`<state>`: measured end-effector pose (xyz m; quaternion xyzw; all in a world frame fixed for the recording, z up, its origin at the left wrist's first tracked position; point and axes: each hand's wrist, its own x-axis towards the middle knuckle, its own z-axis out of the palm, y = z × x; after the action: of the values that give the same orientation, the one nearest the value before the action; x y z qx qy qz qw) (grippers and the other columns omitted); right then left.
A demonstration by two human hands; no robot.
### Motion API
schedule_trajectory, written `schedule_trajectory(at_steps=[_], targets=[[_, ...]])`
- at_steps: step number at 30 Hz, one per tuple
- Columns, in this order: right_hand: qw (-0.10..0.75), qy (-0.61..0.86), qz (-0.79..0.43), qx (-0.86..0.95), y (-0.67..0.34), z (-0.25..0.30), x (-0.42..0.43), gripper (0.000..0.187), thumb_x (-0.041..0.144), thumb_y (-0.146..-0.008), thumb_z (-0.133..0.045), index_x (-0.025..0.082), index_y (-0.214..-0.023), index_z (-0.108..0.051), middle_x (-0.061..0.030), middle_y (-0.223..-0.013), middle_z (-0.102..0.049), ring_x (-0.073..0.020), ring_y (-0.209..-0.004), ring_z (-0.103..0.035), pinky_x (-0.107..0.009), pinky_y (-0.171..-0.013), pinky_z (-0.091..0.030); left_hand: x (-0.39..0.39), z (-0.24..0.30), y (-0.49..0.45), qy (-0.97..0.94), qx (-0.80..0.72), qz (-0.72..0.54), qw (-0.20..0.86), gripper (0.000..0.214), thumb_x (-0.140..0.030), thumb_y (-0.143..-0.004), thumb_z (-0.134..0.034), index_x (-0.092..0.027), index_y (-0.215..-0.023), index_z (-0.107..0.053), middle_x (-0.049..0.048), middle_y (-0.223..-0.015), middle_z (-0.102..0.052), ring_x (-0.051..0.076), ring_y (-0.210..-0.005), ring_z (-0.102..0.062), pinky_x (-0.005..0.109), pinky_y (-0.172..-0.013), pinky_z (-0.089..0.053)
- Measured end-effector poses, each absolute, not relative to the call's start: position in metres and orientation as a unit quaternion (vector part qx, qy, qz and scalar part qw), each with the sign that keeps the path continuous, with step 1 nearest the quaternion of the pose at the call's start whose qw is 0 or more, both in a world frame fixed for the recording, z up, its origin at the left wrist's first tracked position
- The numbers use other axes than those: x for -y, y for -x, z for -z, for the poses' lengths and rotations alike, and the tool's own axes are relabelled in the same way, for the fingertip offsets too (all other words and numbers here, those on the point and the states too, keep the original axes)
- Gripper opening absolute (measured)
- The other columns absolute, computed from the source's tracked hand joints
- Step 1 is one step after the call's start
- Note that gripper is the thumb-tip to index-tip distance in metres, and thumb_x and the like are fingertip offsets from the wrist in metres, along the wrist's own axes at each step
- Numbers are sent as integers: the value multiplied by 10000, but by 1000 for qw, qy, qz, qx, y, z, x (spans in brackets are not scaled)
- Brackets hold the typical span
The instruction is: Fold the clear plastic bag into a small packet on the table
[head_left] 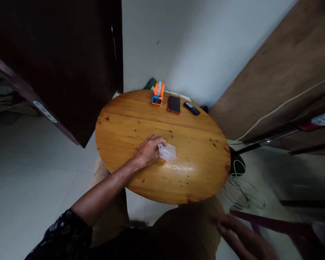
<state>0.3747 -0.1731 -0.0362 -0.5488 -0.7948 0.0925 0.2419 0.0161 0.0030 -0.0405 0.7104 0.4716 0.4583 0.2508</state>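
My left hand (148, 150) rests near the middle of a round wooden table (195, 180), its fingers closed on the left end of a small clear plastic packet (168, 152) that lies flat on the wood. My right hand (242, 238) is blurred, low at the right, off the table's near edge, fingers spread and holding nothing.
At the table's far edge stand an orange and blue tape dispenser (158, 94), a red-edged phone (173, 104) and a dark remote (192, 108). A dark wooden door (70, 65) is at the left, a wood panel (281, 68) at the right. White cable coils (241, 187) lie on the floor.
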Motion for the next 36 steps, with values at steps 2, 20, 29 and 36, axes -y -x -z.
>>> schedule_trajectory(at_steps=[2, 20, 29, 36], targets=[[239, 486, -92, 836, -330, 23, 112, 419, 466, -906, -604, 362, -1312, -598, -98, -1241, -679, -317, -1098, -670, -482, -864, -598, -4, 41, -17, -706, -478, -460, 248, 328, 39, -647, -562, -195, -854, -666, 36, -923, -658, 202, -935, -607, 329, -854, -486], [287, 415, -43, 862, -198, 20, 5, 352, 262, -836, -621, 198, -1178, -668, -129, -1214, -699, -297, -1135, -627, -434, -985, -466, -2, 31, -12, -686, -472, -478, 280, 203, -72, -674, -646, -199, -828, -683, 49, -966, -667, 216, -1035, -602, 336, -935, -484], [308, 467, -511, 652, -201, -2, -5, 243, 408, -760, -668, 173, -816, -696, -11, -773, -692, -168, -727, -619, -278, -668, -456, 7, 18, 4, -545, -385, -465, 582, 478, -281, -695, -705, -164, -1152, -629, 61, -1093, -704, 224, -999, -657, 331, -875, -506], [315, 448, -488, 680, -207, -1, -9, 266, 423, -771, -669, 194, -905, -690, -9, -839, -694, -172, -753, -613, -295, -698, -466, 0, 32, -2, -513, -364, -474, 616, 754, -221, -668, -806, -162, -1356, -503, 133, -1288, -648, 246, -1145, -628, 360, -954, -515]])
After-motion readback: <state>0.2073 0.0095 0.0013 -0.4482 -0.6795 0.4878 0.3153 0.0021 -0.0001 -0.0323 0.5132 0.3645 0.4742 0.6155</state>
